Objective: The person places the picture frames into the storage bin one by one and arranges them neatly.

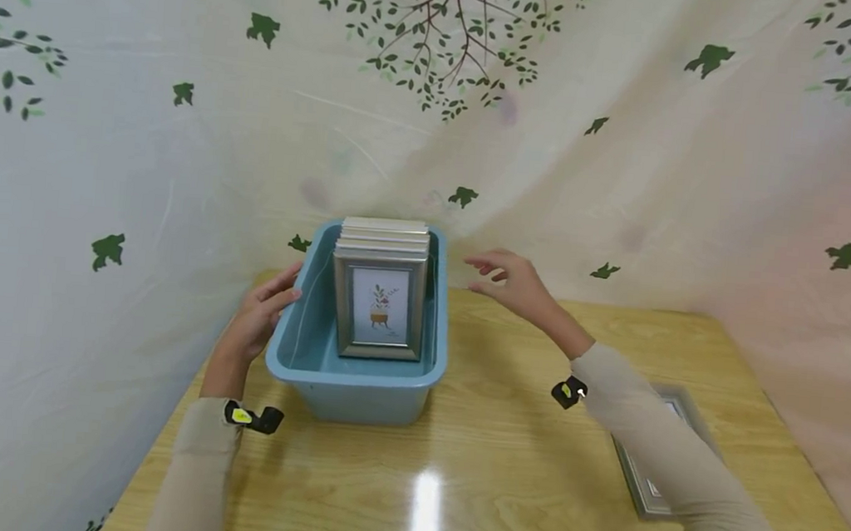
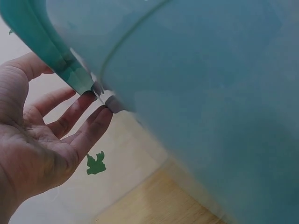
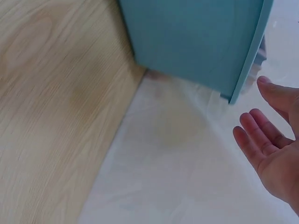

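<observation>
A blue plastic tub [image 1: 366, 398] stands on the table, with several picture frames [image 1: 385, 237] standing in a row inside it. The front picture frame [image 1: 381, 354] has a silvery border round a print of a potted plant. My left hand [image 1: 260, 311] touches the tub's left outer side near the rim, fingertips against the wall [image 2: 210, 93] in the left wrist view. To the right of the tub, my right hand [image 1: 510, 282] hovers in the air with nothing in it, fingers loosely bent and thumb apart. The right wrist view shows this hand [image 3: 275, 149] beyond the tub's rim.
Partly hidden under my right forearm, another picture frame [image 1: 644, 483] lies flat at the table's right. The wooden table [image 1: 499, 471] meets a hanging cloth [image 1: 375, 145] with a leaf pattern close behind the tub.
</observation>
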`<state>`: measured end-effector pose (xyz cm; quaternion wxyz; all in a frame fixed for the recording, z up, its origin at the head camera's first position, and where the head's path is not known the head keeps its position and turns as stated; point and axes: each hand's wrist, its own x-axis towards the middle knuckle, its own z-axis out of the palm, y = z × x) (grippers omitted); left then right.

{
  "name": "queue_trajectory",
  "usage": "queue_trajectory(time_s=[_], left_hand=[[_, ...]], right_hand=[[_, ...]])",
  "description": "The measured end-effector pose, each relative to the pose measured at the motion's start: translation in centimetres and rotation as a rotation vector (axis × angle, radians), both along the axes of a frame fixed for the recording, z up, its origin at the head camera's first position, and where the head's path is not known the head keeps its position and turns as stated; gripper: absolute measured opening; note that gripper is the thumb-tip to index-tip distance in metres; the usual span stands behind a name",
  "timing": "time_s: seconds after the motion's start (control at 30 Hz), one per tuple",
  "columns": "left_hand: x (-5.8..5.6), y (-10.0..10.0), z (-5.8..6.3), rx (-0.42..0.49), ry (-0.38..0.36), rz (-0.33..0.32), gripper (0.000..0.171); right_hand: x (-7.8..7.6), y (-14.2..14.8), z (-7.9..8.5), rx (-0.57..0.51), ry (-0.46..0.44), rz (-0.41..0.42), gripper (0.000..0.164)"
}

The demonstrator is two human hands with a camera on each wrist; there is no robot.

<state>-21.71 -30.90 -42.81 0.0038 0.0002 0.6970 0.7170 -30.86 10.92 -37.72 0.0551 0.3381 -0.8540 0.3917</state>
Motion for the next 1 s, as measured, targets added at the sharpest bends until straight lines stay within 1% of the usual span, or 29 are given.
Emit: queue_trajectory(time_s=[0.33, 0.57, 0.7, 0.83, 1.0], left_hand=[[0.0, 0.1, 0.1, 0.003, -0.011, -0.014, 0.062], [0.0, 0.2, 0.0, 0.004, -0.011, -0.003, 0.062], [0.0, 0.1, -0.1, 0.020, -0.013, -0.001, 0.062], [-0.1, 0.1, -0.2, 0.016, -0.016, -0.005, 0.062], [-0.2, 0.1, -0.2, 0.015, -0.014, -0.012, 0.063]], right_hand=[[0.1, 7.0, -0.6, 0.150, -0.050, -0.045, 0.042], [0.4, 12.0, -1.6, 0.222, -0.060, -0.085, 0.044], [0.7, 14.5, -2.0, 0.263, -0.090, -0.111, 0.046], [1.0, 16.7, -2.3, 0.315, -0.127, -0.134, 0.048], [1.3, 19.4, -2.6, 0.373, -0.186, -0.137, 0.053]])
